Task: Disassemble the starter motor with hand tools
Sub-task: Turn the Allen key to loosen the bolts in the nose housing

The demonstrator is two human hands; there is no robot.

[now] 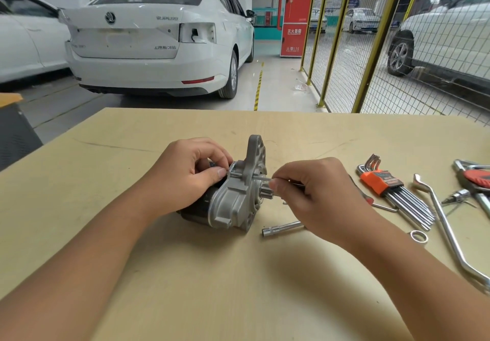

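The starter motor (233, 200) lies on its side in the middle of the tan table (185, 274), its silver aluminium nose housing and flange pointing right, its dark body to the left. My left hand (191, 176) grips the dark body, thumb against the housing edge. My right hand (315, 194) pinches a thin metal key (261, 179) whose tip goes into the upper part of the housing. The rest of that tool is hidden in my fingers.
A socket extension (282, 228) lies just right of the motor. Further right lie a hex key set in an orange holder (389, 189), a long bent wrench (448, 232), a ring spanner end (419, 236) and a red-handled tool (474, 178). White cars and a yellow mesh fence stand beyond.
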